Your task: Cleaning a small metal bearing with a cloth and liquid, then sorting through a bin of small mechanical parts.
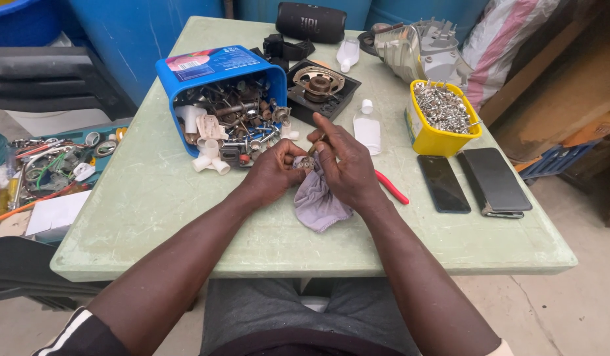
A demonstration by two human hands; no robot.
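Gripping a small metal part [305, 163] together, left hand [273, 173] and right hand [344, 166] are pressing it into a grey cloth [316, 201] — beside the tipped blue tub [213, 66].

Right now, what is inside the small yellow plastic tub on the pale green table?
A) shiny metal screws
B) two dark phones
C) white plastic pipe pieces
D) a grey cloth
A: the small yellow plastic tub is heaped with shiny metal screws, while the two dark phones lie flat on the pale green table beside it.
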